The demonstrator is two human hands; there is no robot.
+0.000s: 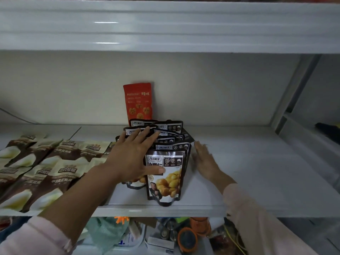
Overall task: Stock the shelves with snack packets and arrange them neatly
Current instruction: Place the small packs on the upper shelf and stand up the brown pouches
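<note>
Dim, soft indoor light; wide-angle bowing, motion-blurred edges, faint glare.

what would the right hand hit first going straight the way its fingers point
Likely the dark packet corner jutting from the packet row, just ahead of the right hand; depth unclear.

Left hand (132, 155) and right hand (206, 161) emerge from pale pink sleeves: left sleeve (36, 236) bunched up the forearm, right sleeve (257, 218) reaching the wrist.
</note>
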